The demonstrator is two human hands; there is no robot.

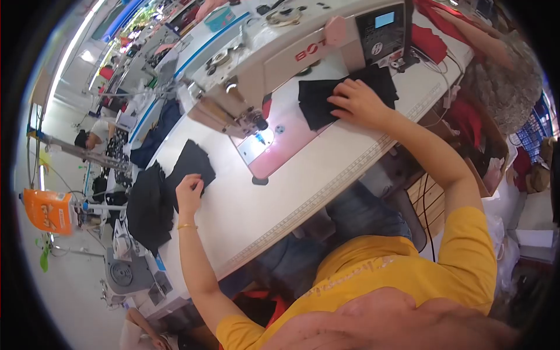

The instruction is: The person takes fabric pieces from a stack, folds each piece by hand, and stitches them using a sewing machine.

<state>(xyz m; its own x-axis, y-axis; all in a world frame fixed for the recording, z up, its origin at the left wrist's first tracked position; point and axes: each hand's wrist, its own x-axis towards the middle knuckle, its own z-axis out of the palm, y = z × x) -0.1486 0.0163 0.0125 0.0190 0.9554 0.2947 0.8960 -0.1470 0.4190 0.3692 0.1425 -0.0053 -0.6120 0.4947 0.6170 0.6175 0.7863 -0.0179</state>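
On the left of the white sewing table, my left hand (189, 193) has its fingers curled at the edge of a black fabric piece (195, 160). A pile of black fabric (149, 207) lies just beside it. My right hand (363, 105) rests with fingers stretched out over more black fabric (315, 96), to the right of the needle. Between the two hands stands the sewing machine (274, 61), its lamp lighting the needle area (261, 140). Whatever lies under my right palm is hidden.
A ruler strip (326, 198) runs along the front edge of the table (233, 227). Red fabric (429, 44) lies behind the machine head, near another person's arm (481, 41). A cardboard box (496, 157) stands on the right. An orange bag (49, 211) hangs at far left.
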